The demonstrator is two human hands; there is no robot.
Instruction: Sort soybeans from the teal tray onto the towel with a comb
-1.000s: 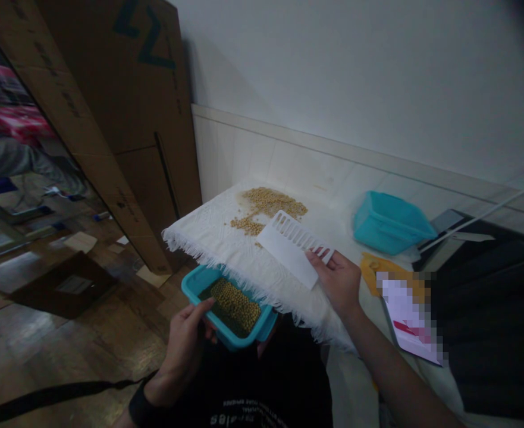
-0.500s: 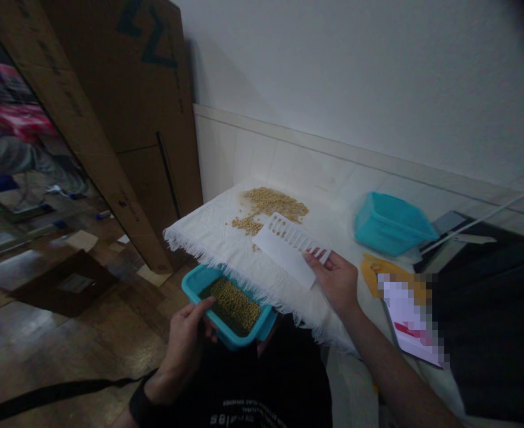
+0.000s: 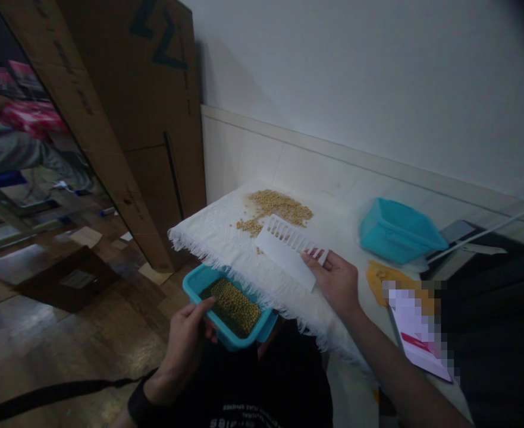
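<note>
My left hand (image 3: 185, 336) grips the near left rim of a blue plastic tub (image 3: 191, 285), thumb over the edge. Inside lie yellow beans (image 3: 239, 306) resembling soybeans, with smaller dark green grains (image 3: 232, 321) around them. The tub sits at the fringed front edge of a white cloth (image 3: 217, 229), which overlaps its far side. My right hand (image 3: 335, 279) pinches the right end of a flat white slotted plastic sheet (image 3: 284, 252), held low over the cloth. Beyond its slotted edge, a loose pile of yellow beans (image 3: 279, 205) is spread on the cloth.
A second blue tub (image 3: 399, 232) stands on the right, near an orange packet (image 3: 380, 282) and a white-and-red packet (image 3: 411, 333). A tall cardboard box (image 3: 150, 119) borders the table's left end. The wall (image 3: 355, 83) rises behind. Another person's leg (image 3: 25, 151) shows at far left.
The view has shifted slightly, so the box, cloth and second tub appear a little further right. Both hands keep their holds; the slotted sheet has barely moved.
</note>
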